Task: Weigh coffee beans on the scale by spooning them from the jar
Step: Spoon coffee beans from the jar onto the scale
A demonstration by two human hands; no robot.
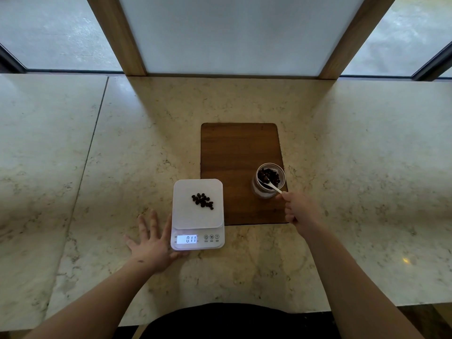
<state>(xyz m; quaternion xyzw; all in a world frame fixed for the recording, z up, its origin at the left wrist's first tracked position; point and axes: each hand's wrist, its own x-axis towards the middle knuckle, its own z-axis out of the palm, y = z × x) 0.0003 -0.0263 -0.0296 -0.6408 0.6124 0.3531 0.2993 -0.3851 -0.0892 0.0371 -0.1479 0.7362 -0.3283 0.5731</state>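
A white digital scale (188,215) stands on the marble counter, its lit display reading 0.11. A small heap of dark coffee beans (202,200) lies on its platform. To the right, a clear glass jar (269,180) holding more beans stands on a dark wooden board (237,152). My right hand (299,209) grips the handle of a white spoon (271,186), whose bowl is down inside the jar among the beans. My left hand (152,241) lies flat with fingers spread on the counter, touching the scale's left side.
The marble counter (367,167) stretches wide to both sides, with a seam at the left. Wooden frame posts and frosted panels rise behind it. The counter's front edge runs just below my forearms.
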